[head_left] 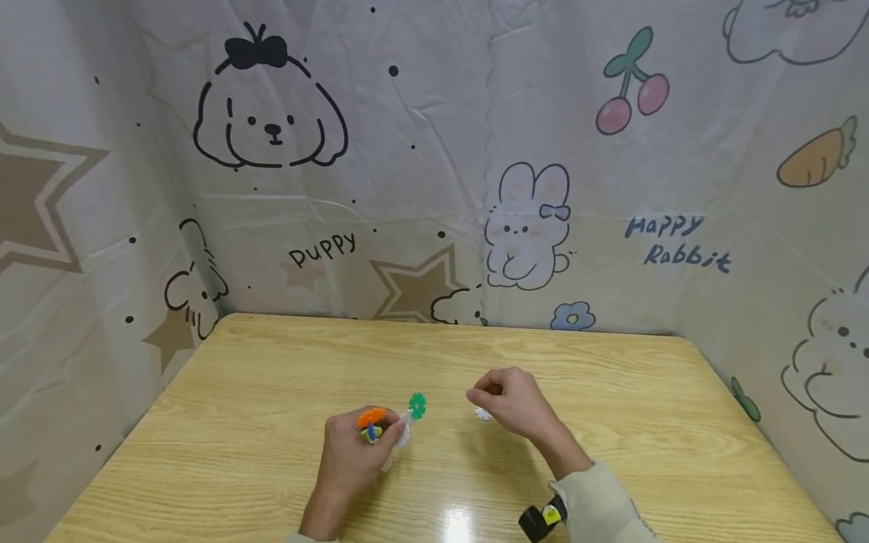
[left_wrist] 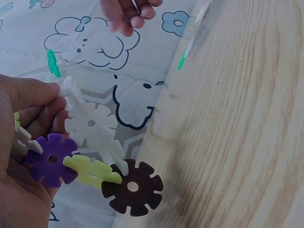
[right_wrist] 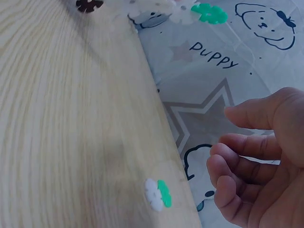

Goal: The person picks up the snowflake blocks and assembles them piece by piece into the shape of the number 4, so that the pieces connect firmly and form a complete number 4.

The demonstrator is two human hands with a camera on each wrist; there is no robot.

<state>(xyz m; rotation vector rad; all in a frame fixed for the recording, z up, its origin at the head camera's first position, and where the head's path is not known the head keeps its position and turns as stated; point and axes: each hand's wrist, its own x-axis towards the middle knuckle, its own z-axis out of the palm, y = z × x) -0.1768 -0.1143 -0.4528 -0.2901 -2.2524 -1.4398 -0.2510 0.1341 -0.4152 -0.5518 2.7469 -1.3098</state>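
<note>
My left hand (head_left: 349,456) grips a chain of interlocking notched plastic discs, its thumb on a white piece. In the left wrist view, purple (left_wrist: 52,160), pale yellow (left_wrist: 92,172), dark brown (left_wrist: 133,187) and white discs (left_wrist: 91,123) show, joined by their slots. A green disc (head_left: 417,406) sticks out at the far end, and an orange disc (head_left: 371,416) shows over the fingers. My right hand (head_left: 514,401) is above the table, fingers loosely bent, thumb apart from them, holding nothing. Close by it lie a white disc (right_wrist: 153,194) and a green disc (right_wrist: 165,193), side by side.
The wooden table (head_left: 285,362) reaches back to a printed cloth (head_left: 407,188) that hangs behind it and at both sides. A black strap device with a yellow label (head_left: 543,517) sits at the right wrist.
</note>
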